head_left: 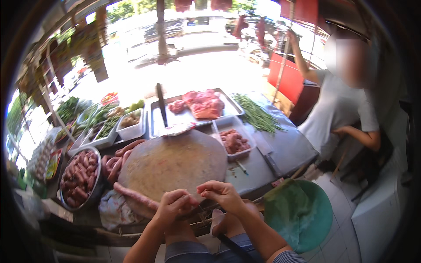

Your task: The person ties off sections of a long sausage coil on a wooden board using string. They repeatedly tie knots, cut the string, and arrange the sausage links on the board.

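Observation:
A long pale-pink sausage (137,197) lies along the near edge of a big round chopping block (173,162) and runs up to my left hand (174,205). That hand's fingers are curled round the sausage's near end, which they largely cover. Close beside it, my right hand (222,196) has thumb and fingertips pinched together; whatever lies between them is too small to make out. Both hands hover over my lap at the block's front edge. More sausages (115,164) rest against the block's left side, and an oval metal basin (97,193) beside them is heaped with short links.
Beyond the block, a metal tray (153,115) holds raw meat, with an upright knife (162,105) before it. A white tub (251,147) of meat, a cleaver (264,148) and green beans (256,111) lie right. A green stool (318,210) stands near; a person (335,109) sits far right.

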{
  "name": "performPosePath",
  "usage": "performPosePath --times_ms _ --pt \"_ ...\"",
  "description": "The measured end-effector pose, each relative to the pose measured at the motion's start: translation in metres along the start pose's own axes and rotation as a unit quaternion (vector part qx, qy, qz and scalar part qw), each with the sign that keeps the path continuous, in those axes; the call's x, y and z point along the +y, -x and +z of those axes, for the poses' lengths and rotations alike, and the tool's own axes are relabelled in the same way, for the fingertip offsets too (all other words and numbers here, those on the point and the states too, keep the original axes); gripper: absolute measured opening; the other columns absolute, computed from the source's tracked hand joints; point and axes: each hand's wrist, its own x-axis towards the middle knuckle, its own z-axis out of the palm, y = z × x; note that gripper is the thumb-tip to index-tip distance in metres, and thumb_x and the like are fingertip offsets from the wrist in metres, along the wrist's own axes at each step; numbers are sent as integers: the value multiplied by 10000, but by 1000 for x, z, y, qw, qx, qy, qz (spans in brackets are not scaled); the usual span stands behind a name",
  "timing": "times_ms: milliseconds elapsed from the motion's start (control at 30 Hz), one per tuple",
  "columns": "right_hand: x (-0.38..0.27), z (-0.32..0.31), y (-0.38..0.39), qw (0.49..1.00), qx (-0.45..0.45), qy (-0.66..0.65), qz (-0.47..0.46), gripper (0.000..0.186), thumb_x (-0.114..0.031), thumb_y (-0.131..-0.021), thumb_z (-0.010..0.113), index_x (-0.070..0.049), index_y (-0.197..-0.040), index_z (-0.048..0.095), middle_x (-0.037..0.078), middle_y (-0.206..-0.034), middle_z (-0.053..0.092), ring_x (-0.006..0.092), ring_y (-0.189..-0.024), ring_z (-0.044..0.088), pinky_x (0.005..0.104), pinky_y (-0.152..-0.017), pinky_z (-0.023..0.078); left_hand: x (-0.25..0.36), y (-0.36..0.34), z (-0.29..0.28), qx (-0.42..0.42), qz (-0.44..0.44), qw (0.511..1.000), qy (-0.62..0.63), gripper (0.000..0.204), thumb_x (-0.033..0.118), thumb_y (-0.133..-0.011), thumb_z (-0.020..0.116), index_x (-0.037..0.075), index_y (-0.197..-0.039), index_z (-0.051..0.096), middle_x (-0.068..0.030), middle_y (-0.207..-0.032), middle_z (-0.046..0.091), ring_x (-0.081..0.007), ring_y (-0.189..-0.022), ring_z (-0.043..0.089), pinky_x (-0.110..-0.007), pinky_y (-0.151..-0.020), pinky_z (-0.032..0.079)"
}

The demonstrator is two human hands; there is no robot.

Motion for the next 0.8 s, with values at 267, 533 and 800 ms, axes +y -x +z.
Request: performPosePath --times_ms 267,533,800 --pt "3 -94 26 946 197 259 -1 561 -63 -953 633 -52 -1476 431 107 -1187 658 175 -1037 624 268 -899 494 -4 -7 11 68 24 997 -3 197 103 -1018 526 -10 -879 609 -60 -829 660 -54 -625 486 -192 -535 376" --pt "-55 -256 48 927 120 -305 -183 878 -399 -952 641 -106 -1589 112 195 -1540 358 339 -1347 456 449 -1082 420 -8 -24 32 78 54 980 -177 172 87 -993 558 -15 -884 645 -28 -693 585 -62 -578 491 -214 -522 377" --pt "20 -306 66 720 626 -264 -143 526 -232 -1010 552 -8 -1437 341 163 -1246 534 296 -1044 597 441 -912 531 -7 -20 30 86 66 951 -291 128 74 -938 599 -10 -851 644 -101 -738 610 -183 -626 574 -302 -605 463"
